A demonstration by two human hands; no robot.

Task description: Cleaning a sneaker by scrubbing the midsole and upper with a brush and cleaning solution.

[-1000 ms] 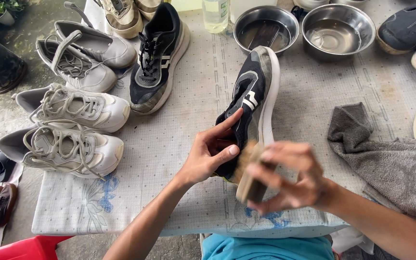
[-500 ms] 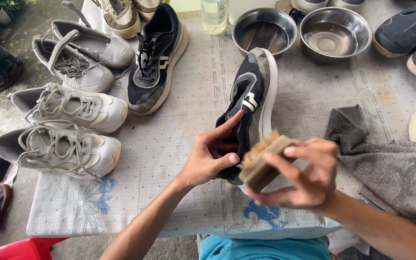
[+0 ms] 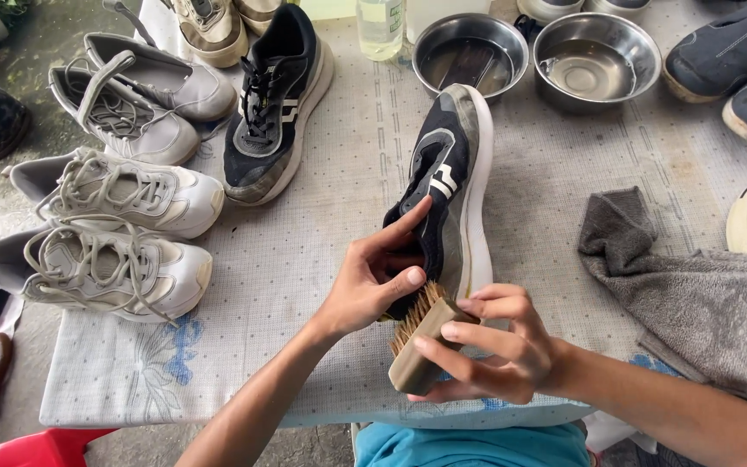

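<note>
A cloth-covered table [image 3: 304,259] carries everything here, and the grey towel [image 3: 693,294] lies crumpled well to the right of the right hand's fingers. Beyond the fingertips, at the far edge, stand two steel bowls [image 3: 596,60], both holding water.

The black sneaker [image 3: 447,186] is the thing being worked on. It lies tipped on its side, with its long axis running from the person toward the far edge of the table. The toe points away, leaning slightly right, toward the bowls, and the heel sits nearest the person, inside the left hand's grip. The white sole edge faces right, toward the brush.

The left hand [image 3: 373,277] grasps the heel end: the forefinger stretches along the dark upper and the thumb presses from below. The right hand [image 3: 494,355] is closed around a wooden scrub brush [image 3: 421,346], fingers wrapped over its back, with the bristles turned up against the heel just beside the left thumb.

This looks like the scrubbing step, at the heel. The next stroke probably needs the left hand to brace the shoe firmly while the bristles travel along the long axis toward the toe, with pressure kept on the soiled sole edge.
</note>
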